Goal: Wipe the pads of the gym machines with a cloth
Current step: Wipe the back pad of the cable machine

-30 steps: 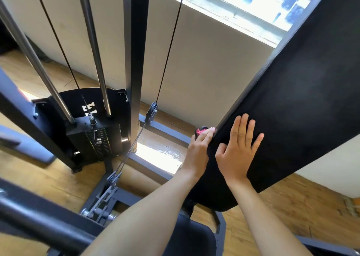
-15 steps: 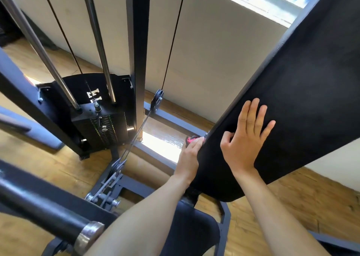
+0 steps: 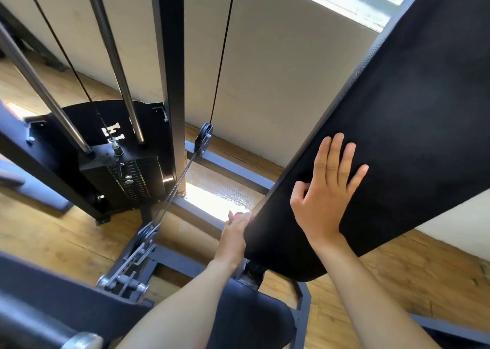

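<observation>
At lower centre the left hand (image 3: 234,233) clutches a scrap of pink cloth (image 3: 235,215) against the edge of the long black padded backrest (image 3: 397,136), apparently wiping behind it; right of it, the right hand (image 3: 324,189) lies flat, fingers spread, bracing the pad.

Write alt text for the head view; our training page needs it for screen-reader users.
A person's right hand lies flat, fingers spread, on a tilted black back pad, while the left hand grips the pad's left edge, a bit of pink showing at its fingertips. Behind stands a weight stack on a wooden floor.
</observation>
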